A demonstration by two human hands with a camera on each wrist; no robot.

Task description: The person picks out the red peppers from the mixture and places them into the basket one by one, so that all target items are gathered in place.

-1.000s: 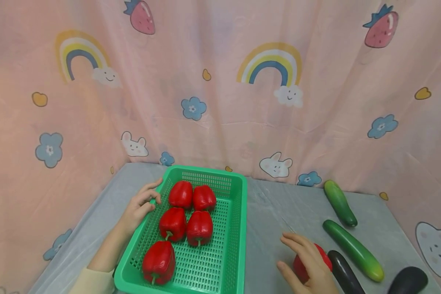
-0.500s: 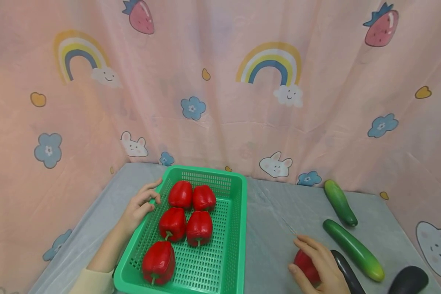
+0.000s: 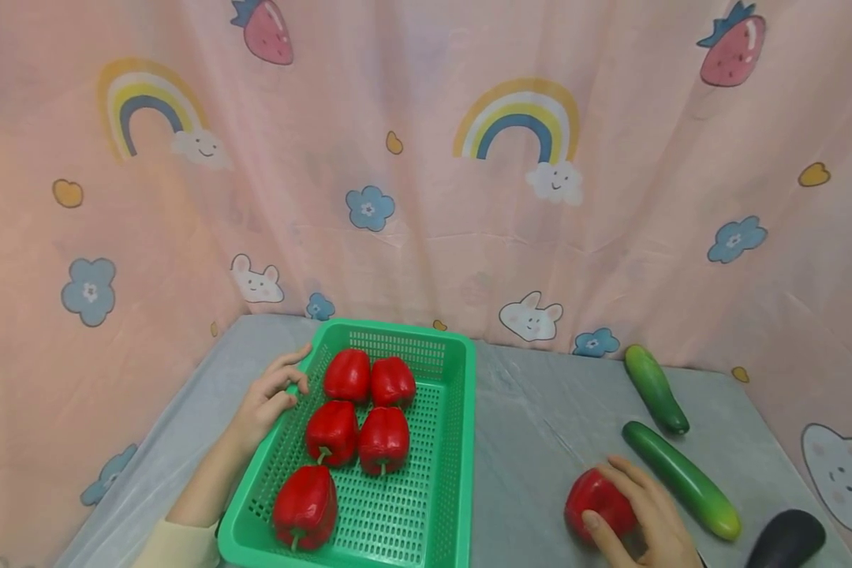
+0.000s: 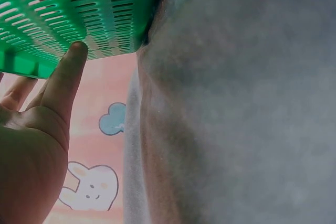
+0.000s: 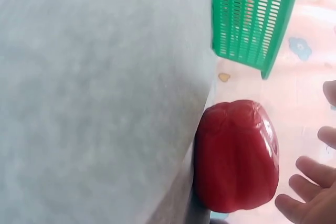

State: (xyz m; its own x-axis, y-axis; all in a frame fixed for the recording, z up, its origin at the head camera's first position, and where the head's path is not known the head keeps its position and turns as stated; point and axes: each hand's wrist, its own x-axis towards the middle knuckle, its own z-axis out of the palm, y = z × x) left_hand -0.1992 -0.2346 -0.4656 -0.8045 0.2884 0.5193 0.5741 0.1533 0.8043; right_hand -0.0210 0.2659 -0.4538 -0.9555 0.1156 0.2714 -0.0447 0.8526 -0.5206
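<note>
My left hand (image 3: 266, 406) rests beside the left rim of a green plastic basket (image 3: 461, 442), its index finger stretched along the edge. In the left wrist view the thumb (image 4: 68, 80) lies straight against the slotted outer wall. Several red bell peppers (image 3: 385, 442) sit inside the basket. To the right, on the grey cloth, stands another red bell pepper (image 3: 596, 505). My right hand (image 3: 646, 513) hovers at this pepper's right side, overlapping it in the head view. The right wrist view shows the right fingers (image 5: 315, 171) spread and relaxed, with a gap to the pepper (image 5: 236, 156).
Two green cucumbers (image 3: 681, 480) lie on the cloth at the right, one behind the other. A dark eggplant (image 3: 784, 538) is at the lower right; another is mostly hidden by my right hand. A pink patterned curtain (image 3: 426, 197) closes off the back and sides.
My right hand has shifted to the right across the lone pepper, showing more of it and covering the nearer eggplant. The left hand and the basket hold their places.
</note>
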